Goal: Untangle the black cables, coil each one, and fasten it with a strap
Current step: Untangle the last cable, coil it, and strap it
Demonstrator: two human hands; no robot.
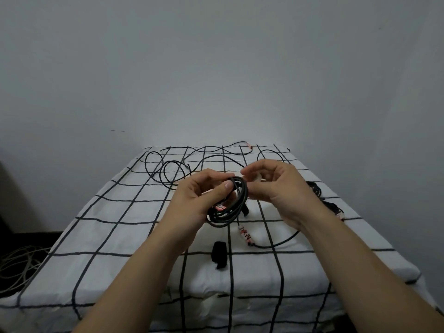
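Note:
My left hand [201, 195] grips a coiled black cable [228, 210] above the middle of the table, thumb pressed on the top of the coil. My right hand [276, 183] is close against the coil's right side, fingers curled and pinching at the coil's top; what it pinches is hard to make out. A black strap end [245, 210] hangs from the coil. A cable end with a red-and-white label [245, 233] dangles below it. A loose black strap [219, 254] lies on the cloth nearer to me. A long loose black cable [177, 164] sprawls at the far end.
The table is covered by a white cloth with a black grid [120, 224]. More black cable, partly hidden by my right arm, lies at the right edge [317, 191]. Pale cables [21, 263] lie on the dark floor at the left. A plain wall stands behind.

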